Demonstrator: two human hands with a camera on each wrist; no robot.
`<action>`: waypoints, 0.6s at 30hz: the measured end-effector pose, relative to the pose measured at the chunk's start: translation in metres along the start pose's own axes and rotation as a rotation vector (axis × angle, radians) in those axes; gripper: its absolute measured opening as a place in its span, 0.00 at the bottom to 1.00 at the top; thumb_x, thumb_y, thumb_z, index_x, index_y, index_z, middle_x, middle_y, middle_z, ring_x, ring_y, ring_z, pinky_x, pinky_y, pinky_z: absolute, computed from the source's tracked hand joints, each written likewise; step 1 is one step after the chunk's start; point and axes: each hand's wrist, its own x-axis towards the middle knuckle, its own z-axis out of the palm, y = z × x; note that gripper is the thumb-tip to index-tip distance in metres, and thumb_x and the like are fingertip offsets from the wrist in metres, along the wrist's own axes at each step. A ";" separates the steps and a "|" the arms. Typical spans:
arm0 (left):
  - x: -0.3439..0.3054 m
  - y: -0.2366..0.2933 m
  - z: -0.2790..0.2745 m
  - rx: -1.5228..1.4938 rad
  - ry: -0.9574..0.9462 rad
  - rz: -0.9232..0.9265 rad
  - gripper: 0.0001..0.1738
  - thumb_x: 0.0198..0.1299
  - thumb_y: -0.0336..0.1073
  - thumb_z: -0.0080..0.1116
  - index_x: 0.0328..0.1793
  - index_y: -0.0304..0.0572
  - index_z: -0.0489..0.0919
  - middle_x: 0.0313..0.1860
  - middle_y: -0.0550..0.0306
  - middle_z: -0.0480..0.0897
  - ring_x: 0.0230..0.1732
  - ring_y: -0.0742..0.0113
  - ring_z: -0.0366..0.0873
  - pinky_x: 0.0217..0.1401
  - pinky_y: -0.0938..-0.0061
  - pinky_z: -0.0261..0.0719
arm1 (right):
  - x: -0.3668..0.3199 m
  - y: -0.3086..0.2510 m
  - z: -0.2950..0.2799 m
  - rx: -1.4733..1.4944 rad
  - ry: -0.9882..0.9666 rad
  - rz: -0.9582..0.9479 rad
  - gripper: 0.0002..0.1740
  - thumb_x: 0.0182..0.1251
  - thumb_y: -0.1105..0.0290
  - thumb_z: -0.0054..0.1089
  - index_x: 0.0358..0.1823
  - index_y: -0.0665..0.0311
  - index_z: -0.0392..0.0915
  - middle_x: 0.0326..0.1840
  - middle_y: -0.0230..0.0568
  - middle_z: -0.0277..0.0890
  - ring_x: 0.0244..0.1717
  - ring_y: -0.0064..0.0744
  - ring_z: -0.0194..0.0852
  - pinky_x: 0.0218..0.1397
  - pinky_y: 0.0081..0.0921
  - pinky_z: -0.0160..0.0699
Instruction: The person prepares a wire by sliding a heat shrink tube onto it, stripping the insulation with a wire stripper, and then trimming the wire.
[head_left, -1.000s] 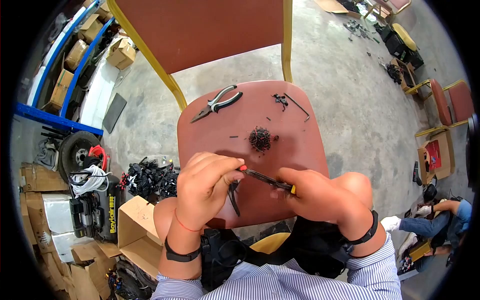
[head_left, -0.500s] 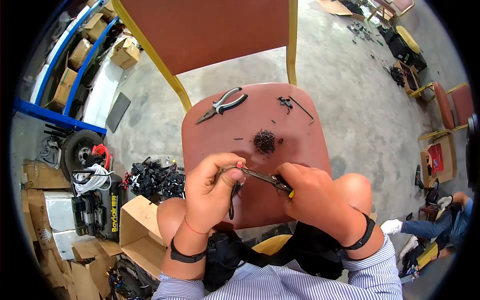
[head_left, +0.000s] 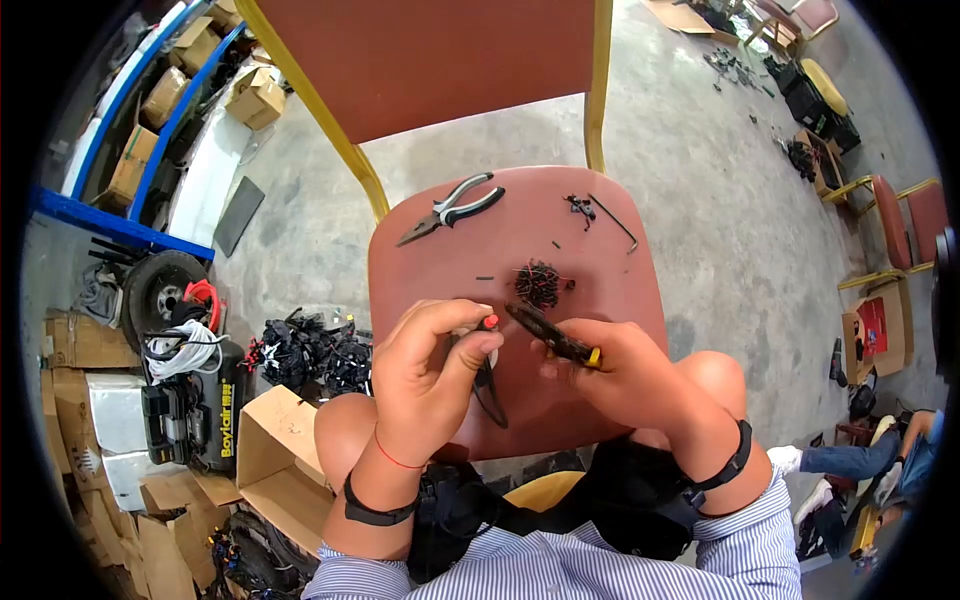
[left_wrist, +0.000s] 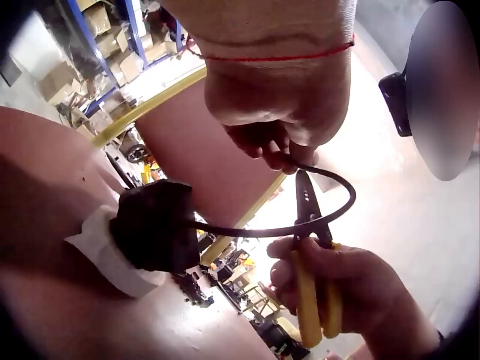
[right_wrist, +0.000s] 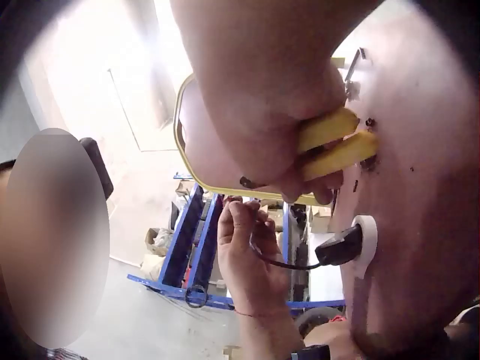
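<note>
My left hand (head_left: 425, 385) pinches the end of a black cable between thumb and fingers, with a short red tip (head_left: 491, 322) poking out on top. The cable (left_wrist: 255, 232) loops down to a dark block-shaped part (left_wrist: 154, 225) that has a white ring (right_wrist: 366, 236) at its end, over the chair seat. My right hand (head_left: 630, 375) grips wire strippers (head_left: 550, 335) by their yellow handles (left_wrist: 309, 300). Their dark nose points at the left hand, a small gap to the right of the red tip.
On the red chair seat (head_left: 410, 280) lie grey-handled pliers (head_left: 450, 208), a pile of small black and red scraps (head_left: 540, 284), a hex key (head_left: 615, 222) and small black bits (head_left: 578, 208). An open cardboard box (head_left: 285, 440) stands left of my knee, near black cable bundles (head_left: 310, 355).
The wire strippers' nose was at the red tip and has come away to the right. My left hand keeps its pinch on the cable, whose hanging loop has swung.
</note>
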 end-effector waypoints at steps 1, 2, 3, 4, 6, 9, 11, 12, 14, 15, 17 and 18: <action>0.000 0.000 0.001 -0.002 -0.002 -0.005 0.10 0.66 0.23 0.71 0.52 0.32 0.84 0.43 0.55 0.86 0.38 0.74 0.82 0.42 0.78 0.81 | 0.000 0.002 0.003 0.018 0.032 -0.011 0.15 0.70 0.77 0.63 0.57 0.68 0.83 0.44 0.52 0.87 0.46 0.43 0.87 0.52 0.35 0.82; 0.000 0.000 0.002 -0.002 0.002 -0.007 0.10 0.66 0.23 0.71 0.52 0.32 0.84 0.43 0.55 0.85 0.38 0.74 0.82 0.41 0.78 0.81 | 0.000 0.003 0.005 0.037 0.065 -0.022 0.16 0.67 0.77 0.63 0.56 0.68 0.83 0.43 0.57 0.86 0.45 0.50 0.88 0.51 0.38 0.82; 0.001 -0.001 0.003 -0.001 0.006 -0.010 0.10 0.66 0.23 0.71 0.51 0.33 0.84 0.42 0.55 0.85 0.37 0.74 0.82 0.41 0.78 0.81 | 0.000 0.000 0.006 0.023 0.074 -0.008 0.16 0.67 0.78 0.62 0.56 0.68 0.83 0.43 0.57 0.87 0.45 0.51 0.88 0.52 0.38 0.82; 0.000 -0.001 0.004 0.000 0.011 -0.012 0.10 0.66 0.23 0.71 0.51 0.33 0.84 0.42 0.55 0.85 0.36 0.74 0.82 0.40 0.78 0.81 | -0.001 -0.005 0.006 0.009 0.083 0.004 0.17 0.67 0.78 0.61 0.56 0.69 0.82 0.44 0.57 0.87 0.46 0.53 0.88 0.52 0.39 0.82; 0.000 -0.001 0.005 0.002 0.018 -0.042 0.10 0.66 0.24 0.71 0.52 0.33 0.85 0.42 0.55 0.85 0.37 0.74 0.82 0.41 0.78 0.81 | -0.001 -0.005 0.007 -0.028 0.106 -0.009 0.18 0.65 0.80 0.59 0.57 0.69 0.82 0.44 0.57 0.87 0.48 0.55 0.87 0.53 0.40 0.83; 0.001 -0.004 0.005 0.053 0.023 -0.014 0.11 0.64 0.24 0.72 0.52 0.33 0.86 0.42 0.55 0.87 0.39 0.72 0.82 0.43 0.77 0.81 | 0.000 0.001 0.009 -0.106 0.141 -0.089 0.22 0.62 0.83 0.57 0.58 0.69 0.81 0.45 0.57 0.86 0.51 0.59 0.86 0.55 0.43 0.83; 0.003 -0.004 0.005 0.109 0.020 0.024 0.12 0.62 0.24 0.73 0.52 0.34 0.87 0.43 0.54 0.88 0.40 0.69 0.83 0.45 0.75 0.81 | 0.001 0.002 0.008 -0.163 0.139 -0.147 0.24 0.59 0.84 0.56 0.59 0.69 0.81 0.46 0.58 0.86 0.52 0.60 0.85 0.55 0.45 0.83; 0.004 -0.001 0.005 0.142 0.015 0.041 0.12 0.61 0.24 0.74 0.51 0.34 0.87 0.43 0.54 0.89 0.41 0.67 0.83 0.46 0.74 0.81 | 0.000 0.002 0.008 -0.175 0.141 -0.151 0.25 0.58 0.84 0.56 0.59 0.69 0.81 0.46 0.57 0.86 0.52 0.60 0.85 0.55 0.45 0.83; 0.006 0.000 0.004 0.205 0.013 0.071 0.12 0.60 0.24 0.74 0.50 0.35 0.88 0.43 0.53 0.90 0.41 0.64 0.84 0.47 0.72 0.82 | -0.001 0.001 0.007 -0.200 0.146 -0.160 0.26 0.55 0.85 0.55 0.59 0.69 0.81 0.47 0.56 0.86 0.51 0.59 0.86 0.55 0.46 0.83; 0.007 0.000 0.003 0.236 0.017 0.085 0.12 0.59 0.24 0.74 0.50 0.35 0.89 0.43 0.53 0.90 0.41 0.63 0.84 0.47 0.72 0.82 | -0.001 0.000 0.007 -0.197 0.142 -0.155 0.26 0.56 0.85 0.55 0.58 0.69 0.82 0.47 0.56 0.87 0.51 0.59 0.86 0.55 0.46 0.83; 0.007 0.001 0.003 0.272 0.024 0.098 0.12 0.59 0.25 0.75 0.49 0.36 0.89 0.42 0.53 0.91 0.42 0.61 0.85 0.48 0.71 0.83 | -0.001 0.000 0.007 -0.193 0.136 -0.145 0.24 0.57 0.84 0.55 0.57 0.70 0.82 0.46 0.55 0.87 0.51 0.59 0.86 0.55 0.45 0.83; 0.007 0.001 0.004 0.278 0.028 0.096 0.12 0.58 0.25 0.75 0.49 0.36 0.89 0.42 0.53 0.91 0.42 0.61 0.85 0.48 0.71 0.83 | -0.001 0.000 0.007 -0.204 0.139 -0.142 0.23 0.57 0.83 0.55 0.57 0.70 0.82 0.46 0.55 0.87 0.51 0.59 0.86 0.55 0.45 0.83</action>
